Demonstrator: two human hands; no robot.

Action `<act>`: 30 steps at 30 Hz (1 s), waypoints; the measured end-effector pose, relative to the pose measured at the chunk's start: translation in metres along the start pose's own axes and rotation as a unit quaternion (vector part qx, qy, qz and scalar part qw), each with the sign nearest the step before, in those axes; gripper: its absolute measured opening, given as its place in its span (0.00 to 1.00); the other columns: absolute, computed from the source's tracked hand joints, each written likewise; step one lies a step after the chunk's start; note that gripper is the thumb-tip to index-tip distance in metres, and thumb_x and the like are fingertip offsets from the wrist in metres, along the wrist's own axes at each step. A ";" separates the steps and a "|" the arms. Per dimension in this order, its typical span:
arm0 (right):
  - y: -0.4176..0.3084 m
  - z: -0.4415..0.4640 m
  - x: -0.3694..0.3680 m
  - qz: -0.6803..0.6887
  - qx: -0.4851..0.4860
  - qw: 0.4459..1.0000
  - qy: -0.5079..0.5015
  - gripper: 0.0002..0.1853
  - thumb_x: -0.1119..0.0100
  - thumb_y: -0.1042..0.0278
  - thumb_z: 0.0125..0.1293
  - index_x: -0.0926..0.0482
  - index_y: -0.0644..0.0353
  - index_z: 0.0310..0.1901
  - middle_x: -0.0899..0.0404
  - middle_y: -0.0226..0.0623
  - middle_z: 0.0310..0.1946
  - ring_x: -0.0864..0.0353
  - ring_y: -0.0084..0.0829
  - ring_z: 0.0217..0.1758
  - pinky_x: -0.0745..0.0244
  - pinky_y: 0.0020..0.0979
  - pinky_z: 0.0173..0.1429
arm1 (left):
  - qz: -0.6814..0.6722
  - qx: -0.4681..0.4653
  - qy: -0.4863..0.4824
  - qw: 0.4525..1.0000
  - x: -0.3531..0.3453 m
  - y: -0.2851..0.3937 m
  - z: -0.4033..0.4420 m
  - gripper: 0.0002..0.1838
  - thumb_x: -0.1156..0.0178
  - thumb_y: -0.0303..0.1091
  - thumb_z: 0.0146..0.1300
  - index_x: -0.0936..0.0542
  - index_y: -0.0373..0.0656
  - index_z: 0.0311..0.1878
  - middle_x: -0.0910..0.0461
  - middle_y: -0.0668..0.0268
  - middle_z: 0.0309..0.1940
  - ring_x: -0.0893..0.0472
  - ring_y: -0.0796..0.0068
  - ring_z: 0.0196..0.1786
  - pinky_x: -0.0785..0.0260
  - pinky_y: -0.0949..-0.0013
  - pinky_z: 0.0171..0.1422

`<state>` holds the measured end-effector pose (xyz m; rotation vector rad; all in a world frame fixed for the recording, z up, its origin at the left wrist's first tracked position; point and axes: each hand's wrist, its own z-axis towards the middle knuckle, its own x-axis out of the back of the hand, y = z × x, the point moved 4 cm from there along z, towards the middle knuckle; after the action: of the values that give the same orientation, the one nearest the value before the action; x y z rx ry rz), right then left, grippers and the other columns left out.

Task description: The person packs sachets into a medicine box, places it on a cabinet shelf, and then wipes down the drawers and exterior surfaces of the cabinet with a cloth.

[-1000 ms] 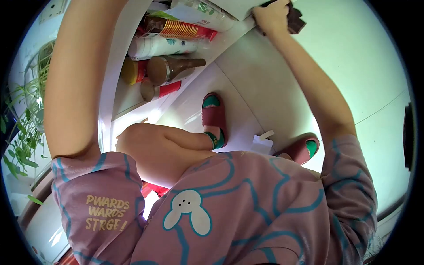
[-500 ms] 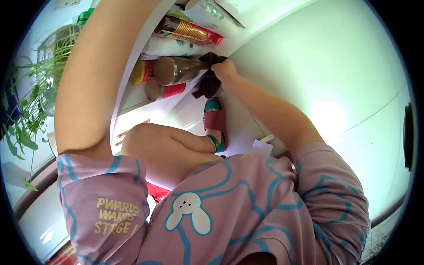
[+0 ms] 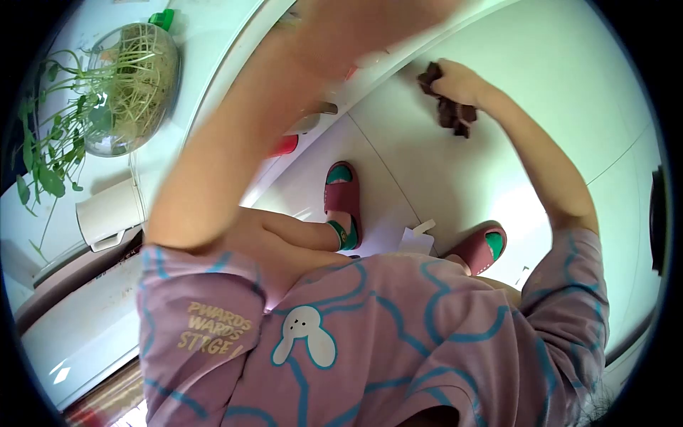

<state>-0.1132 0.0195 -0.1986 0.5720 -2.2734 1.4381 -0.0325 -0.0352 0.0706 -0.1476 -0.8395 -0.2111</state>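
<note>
My right hand (image 3: 459, 82) is closed around a crumpled dark brown cloth (image 3: 455, 117), held over the pale tiled floor to the right of the shelf edge. Part of the cloth hangs below the fingers. My left forearm (image 3: 284, 92) crosses in front of the low white shelf, smeared by motion, and runs out at the top edge, so the left hand is out of sight. Beneath the forearm show a red-ended container (image 3: 286, 146) and part of a jar (image 3: 307, 123); the arm hides most other things on the shelf.
A round glass vase (image 3: 131, 139) with roots and trailing green leaves stands at upper left, above a white mug (image 3: 110, 213). My feet, in dark red slippers (image 3: 343, 196), are on the tiles. A white papery piece (image 3: 418, 240) lies between them.
My right hand has drawn the brown cloth away from the shelf jars, to the right and up. My left arm has swung rightward across the shelf. The view has shifted slightly.
</note>
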 end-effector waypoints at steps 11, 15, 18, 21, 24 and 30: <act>0.033 -0.161 0.114 0.095 -0.128 0.985 0.066 0.16 0.48 0.72 0.66 0.29 0.65 0.54 0.18 0.48 0.39 0.13 0.39 0.41 0.20 0.38 0.48 | -0.260 0.915 0.097 0.293 -0.039 0.128 -0.336 0.26 0.38 0.27 0.59 0.25 0.44 0.64 0.20 0.68 0.48 0.19 0.72 0.44 0.26 0.70 0.50; 0.045 -0.194 0.100 0.231 -0.171 0.955 0.077 0.19 0.49 0.75 0.64 0.28 0.66 0.57 0.17 0.44 0.41 0.14 0.39 0.38 0.19 0.37 0.47 | -0.292 0.863 0.216 0.351 -0.029 0.106 -0.359 0.23 0.38 0.27 0.60 0.24 0.44 0.60 0.18 0.67 0.45 0.18 0.72 0.41 0.24 0.70 0.47; 0.094 -0.189 0.064 0.294 -0.105 0.925 0.216 0.20 0.48 0.73 0.64 0.26 0.69 0.57 0.18 0.45 0.47 0.18 0.39 0.51 0.24 0.38 0.58 | -0.429 0.853 0.061 0.291 -0.047 0.117 -0.293 0.21 0.39 0.24 0.64 0.23 0.42 0.61 0.17 0.66 0.46 0.17 0.72 0.47 0.25 0.70 0.53; 0.106 -0.175 0.042 0.451 -0.127 0.856 0.218 0.19 0.48 0.73 0.65 0.26 0.69 0.57 0.20 0.44 0.49 0.20 0.37 0.51 0.25 0.37 0.57 | -0.388 0.654 -0.041 0.648 -0.040 0.100 -0.168 0.16 0.43 0.20 0.66 0.19 0.39 0.56 0.16 0.62 0.48 0.16 0.68 0.51 0.25 0.69 0.57; 0.095 -0.169 0.058 0.456 -0.130 0.851 0.228 0.18 0.49 0.74 0.66 0.25 0.68 0.56 0.20 0.44 0.48 0.21 0.37 0.51 0.25 0.37 0.58 | -0.128 0.308 -0.025 0.943 -0.003 0.065 -0.034 0.13 0.44 0.18 0.65 0.16 0.36 0.51 0.15 0.57 0.51 0.16 0.61 0.56 0.26 0.65 0.60; 0.050 -0.153 0.098 0.449 -0.100 0.843 0.279 0.20 0.53 0.76 0.66 0.31 0.65 0.60 0.19 0.48 0.39 0.15 0.39 0.35 0.19 0.38 0.36 | -0.041 0.170 -0.065 0.982 -0.029 -0.037 0.106 0.21 0.45 0.35 0.73 0.23 0.36 0.65 0.24 0.51 0.66 0.27 0.52 0.71 0.38 0.60 0.75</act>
<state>-0.2060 0.1655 -0.1234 -1.0019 -2.1827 1.3994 -0.1369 -0.0446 0.1206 0.1966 -0.9997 -0.1335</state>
